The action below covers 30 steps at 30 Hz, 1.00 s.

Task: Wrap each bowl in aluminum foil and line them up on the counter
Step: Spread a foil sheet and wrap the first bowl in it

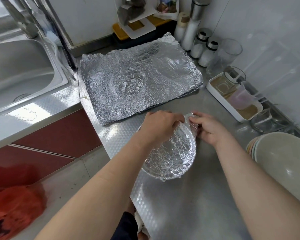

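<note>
Pinching foil at the far rim of the bowl (170,151), center frame, with my left hand (160,124) and right hand (210,129). Foil is thin and tears easily (grip edges); spare sheets (139,78) lie above.

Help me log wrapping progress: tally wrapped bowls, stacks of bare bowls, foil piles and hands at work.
round bowl wrapped in crinkled silver foil: 1
stack of pale unwrapped bowls: 1, bowls within uncountable
pile of flat crumpled aluminum foil sheets: 1
hands pinching foil at the wrapped bowl's far rim, left hand and right hand: 2
Total: 5
</note>
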Available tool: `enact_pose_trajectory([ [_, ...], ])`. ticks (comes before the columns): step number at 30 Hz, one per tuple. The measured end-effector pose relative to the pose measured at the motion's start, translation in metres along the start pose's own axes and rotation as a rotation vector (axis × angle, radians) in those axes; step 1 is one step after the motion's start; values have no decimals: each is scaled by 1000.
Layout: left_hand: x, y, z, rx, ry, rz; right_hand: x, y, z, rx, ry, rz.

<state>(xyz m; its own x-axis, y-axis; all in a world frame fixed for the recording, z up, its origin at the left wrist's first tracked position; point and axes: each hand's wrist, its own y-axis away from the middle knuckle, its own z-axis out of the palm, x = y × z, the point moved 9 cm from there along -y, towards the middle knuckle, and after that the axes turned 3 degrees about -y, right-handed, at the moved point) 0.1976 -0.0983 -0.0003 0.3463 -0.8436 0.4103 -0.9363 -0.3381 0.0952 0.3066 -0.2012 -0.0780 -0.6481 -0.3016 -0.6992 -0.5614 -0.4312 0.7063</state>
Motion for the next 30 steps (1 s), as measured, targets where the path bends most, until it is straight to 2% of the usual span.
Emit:
enact_pose_trajectory([
  [2, 1, -1, 0, 0, 2, -12, -8, -2, -2, 93, 240, -112],
  [5, 4, -4, 2, 1, -23, -14, -39, 17, -4, 298, 784, -343],
  [7, 6, -5, 1, 13, -45, -3, -52, 41, -1, 345, 974, -420],
  [9, 6, -5, 0, 18, -64, 13, -50, 62, -4, 348, 1099, -391],
  [12, 3, -4, -1, -4, -71, 16, -27, 80, -14, 308, 1259, -231],
  [14, 1, -1, -2, -9, -70, 23, -13, 81, -14, 245, 1246, -135],
  [16, -1, 3, -3, -7, -45, 22, -6, 79, -5, 192, 1165, -129],
  [19, -2, 10, -2, 7, 15, 18, -6, 75, 18, 176, 1088, -216],
  [26, -6, 12, 1, 23, 123, -5, -9, 81, 57, 189, 1106, -443],
  [30, -13, 10, 4, -38, 180, -20, -7, 86, 58, 176, 1093, -534],
])
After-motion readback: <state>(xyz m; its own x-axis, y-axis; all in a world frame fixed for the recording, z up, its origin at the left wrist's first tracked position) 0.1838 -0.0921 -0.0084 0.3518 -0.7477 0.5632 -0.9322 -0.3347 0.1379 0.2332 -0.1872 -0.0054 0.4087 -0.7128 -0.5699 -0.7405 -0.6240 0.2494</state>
